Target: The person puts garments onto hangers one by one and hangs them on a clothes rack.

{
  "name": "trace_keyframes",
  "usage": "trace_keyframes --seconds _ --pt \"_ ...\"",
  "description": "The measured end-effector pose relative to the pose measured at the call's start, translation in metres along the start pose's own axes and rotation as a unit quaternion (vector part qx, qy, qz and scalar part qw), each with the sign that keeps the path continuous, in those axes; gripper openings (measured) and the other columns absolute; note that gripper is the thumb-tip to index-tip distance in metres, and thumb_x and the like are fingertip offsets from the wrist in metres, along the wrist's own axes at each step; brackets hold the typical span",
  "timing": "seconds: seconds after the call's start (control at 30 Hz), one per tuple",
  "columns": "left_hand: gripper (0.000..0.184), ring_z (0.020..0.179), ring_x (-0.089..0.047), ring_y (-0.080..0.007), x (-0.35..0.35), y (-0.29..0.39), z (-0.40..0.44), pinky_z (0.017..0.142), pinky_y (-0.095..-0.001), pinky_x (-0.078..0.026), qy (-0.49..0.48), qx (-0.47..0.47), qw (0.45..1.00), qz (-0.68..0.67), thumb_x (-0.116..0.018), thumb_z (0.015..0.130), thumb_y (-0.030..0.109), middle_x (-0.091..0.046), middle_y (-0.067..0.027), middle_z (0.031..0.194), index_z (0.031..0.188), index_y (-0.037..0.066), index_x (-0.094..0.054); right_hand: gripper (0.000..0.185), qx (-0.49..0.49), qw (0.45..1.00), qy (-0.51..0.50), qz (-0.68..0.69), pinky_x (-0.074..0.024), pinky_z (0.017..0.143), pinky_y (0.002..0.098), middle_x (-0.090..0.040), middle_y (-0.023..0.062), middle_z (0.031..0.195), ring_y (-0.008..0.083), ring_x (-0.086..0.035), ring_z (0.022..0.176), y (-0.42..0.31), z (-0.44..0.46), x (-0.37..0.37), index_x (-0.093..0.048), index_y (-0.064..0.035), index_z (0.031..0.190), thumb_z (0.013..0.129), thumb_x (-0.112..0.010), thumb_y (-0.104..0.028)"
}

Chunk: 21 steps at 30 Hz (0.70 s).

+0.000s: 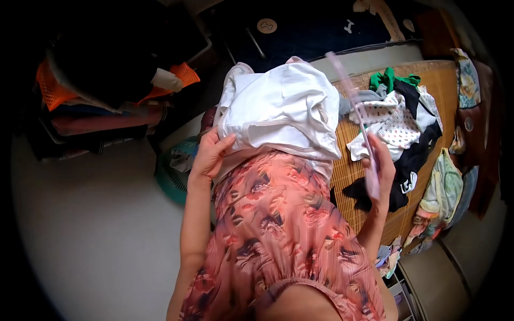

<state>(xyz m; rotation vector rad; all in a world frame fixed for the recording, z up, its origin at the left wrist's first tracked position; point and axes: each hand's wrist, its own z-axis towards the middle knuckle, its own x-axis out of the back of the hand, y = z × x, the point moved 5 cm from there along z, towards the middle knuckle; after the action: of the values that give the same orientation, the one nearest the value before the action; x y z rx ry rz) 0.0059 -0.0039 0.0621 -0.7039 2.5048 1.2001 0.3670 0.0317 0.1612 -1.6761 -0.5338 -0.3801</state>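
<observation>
A white garment, seemingly a shirt, lies bunched across my lap. My left hand pinches its near left edge between thumb and fingers. In my right hand is a pale pink clothes hanger, seen almost edge-on and slightly blurred, its length slanting up and away to the left. The hanger is apart from the garment, just to its right. My right fingers wrap round its near part, and some of them are hidden behind it.
On the right, a bamboo-mat surface bears a heap of clothes: a white patterned garment, a green one and black ones. A green basket stands at left, below stacked fabrics. More clothes hang along the right edge.
</observation>
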Motion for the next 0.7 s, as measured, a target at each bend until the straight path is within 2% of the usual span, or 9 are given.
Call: trace_keyframes --seconds 0.07,0.1,0.17,0.27,0.37,0.43,0.5,0.57,0.7 --pt "0.038 0.1 -0.061 -0.0107 0.005 -0.002 -0.001 0.089 -0.0258 -0.049 -0.013 0.004 1.0 -0.014 -0.062 0.089 0.006 -0.064 -0.0056 0.114 0.125 -0.001 -0.052 0.034 0.029 0.995 -0.046 0.079 -0.0451 0.076 0.0253 -0.062 0.0065 0.094 0.0132 -0.056 0.081 0.011 -0.01 0.0 -0.06 0.0018 0.118 0.095 -0.057 -0.022" --pt "0.041 0.104 -0.061 -0.0121 0.004 -0.001 -0.002 0.092 -0.0268 -0.047 -0.015 -0.001 1.0 -0.019 -0.062 0.089 0.006 -0.063 -0.0064 0.116 0.127 -0.002 -0.051 0.025 0.028 0.996 -0.059 0.066 -0.046 0.074 0.0269 -0.063 0.0068 0.092 0.0135 -0.058 0.081 0.006 -0.011 -0.001 -0.063 0.0025 0.112 0.096 -0.054 -0.015" --pt "0.047 0.11 -0.059 -0.0148 -0.005 0.003 -0.006 0.098 -0.0289 -0.044 -0.021 -0.011 0.999 -0.03 -0.062 0.088 0.006 -0.062 -0.0078 0.12 0.132 -0.002 -0.047 0.02 -0.002 0.992 -0.114 0.051 -0.0468 0.071 0.0282 -0.065 0.0084 0.089 0.0148 -0.059 0.077 0.014 -0.012 -0.005 -0.065 0.0025 0.106 0.094 -0.056 -0.012" --pt "0.05 0.112 -0.056 -0.0151 -0.017 0.01 -0.011 0.1 -0.0303 -0.043 -0.043 -0.012 0.998 -0.04 -0.059 0.09 0.003 -0.058 -0.0095 0.124 0.136 -0.003 -0.041 0.017 0.03 0.993 -0.109 0.033 -0.0466 0.066 0.0293 -0.064 0.009 0.082 0.0175 -0.059 0.07 0.011 -0.01 -0.021 -0.066 0.0007 0.103 0.091 -0.059 -0.008" --pt "0.057 0.114 -0.056 -0.0165 -0.03 0.016 -0.016 0.101 -0.0304 -0.042 -0.06 -0.014 0.998 -0.029 -0.06 0.089 0.005 -0.056 -0.0105 0.127 0.139 -0.003 -0.036 0.015 0.071 0.983 -0.167 -0.016 -0.0475 0.064 0.0308 -0.063 0.0095 0.078 0.0228 -0.06 0.068 -0.009 0.005 -0.048 -0.067 -0.0028 0.1 0.087 -0.061 -0.007" --pt "0.06 0.114 -0.055 -0.0161 -0.045 0.021 -0.023 0.1 -0.0298 -0.042 -0.08 -0.025 0.996 -0.015 -0.061 0.088 0.006 -0.056 -0.0099 0.126 0.141 -0.003 -0.033 0.017 0.134 0.965 -0.197 -0.106 -0.0477 0.063 0.0331 -0.062 0.0088 0.078 0.0263 -0.061 0.07 -0.035 0.016 -0.071 -0.068 -0.0065 0.099 0.083 -0.064 -0.007" --pt "0.063 0.114 -0.055 -0.0155 -0.051 0.019 -0.031 0.1 -0.0292 -0.042 -0.112 -0.02 0.993 0.004 -0.062 0.088 0.006 -0.056 -0.0091 0.126 0.142 -0.004 -0.032 0.02 0.21 0.963 -0.161 -0.052 -0.0472 0.061 0.0341 -0.061 0.0087 0.08 0.0268 -0.06 0.071 -0.047 0.021 -0.094 -0.068 -0.0088 0.099 0.078 -0.068 -0.009" --pt "0.064 0.113 -0.055 -0.0147 -0.057 0.016 -0.039 0.099 -0.0283 -0.041 -0.158 -0.001 0.987 0.028 -0.062 0.088 0.007 -0.055 -0.008 0.126 0.143 -0.004 -0.03 0.02 0.226 0.958 -0.176 -0.027 -0.0456 0.064 0.0327 -0.062 0.0112 0.083 0.027 -0.059 0.072 -0.055 0.028 -0.107 -0.066 -0.0036 0.102 0.084 -0.06 -0.002" --pt "0.042 0.109 -0.055 -0.0138 -0.034 0.023 -0.047 0.093 -0.0281 -0.045 -0.021 -0.055 0.973 0.222 -0.061 0.091 0.012 -0.062 -0.0066 0.115 0.129 -0.003 -0.051 0.021 0.209 0.972 -0.102 0.018 -0.0466 0.062 0.0335 -0.061 0.0096 0.079 0.027 -0.06 0.071 -0.052 0.039 -0.106 -0.067 -0.0069 0.099 0.079 -0.065 -0.004"
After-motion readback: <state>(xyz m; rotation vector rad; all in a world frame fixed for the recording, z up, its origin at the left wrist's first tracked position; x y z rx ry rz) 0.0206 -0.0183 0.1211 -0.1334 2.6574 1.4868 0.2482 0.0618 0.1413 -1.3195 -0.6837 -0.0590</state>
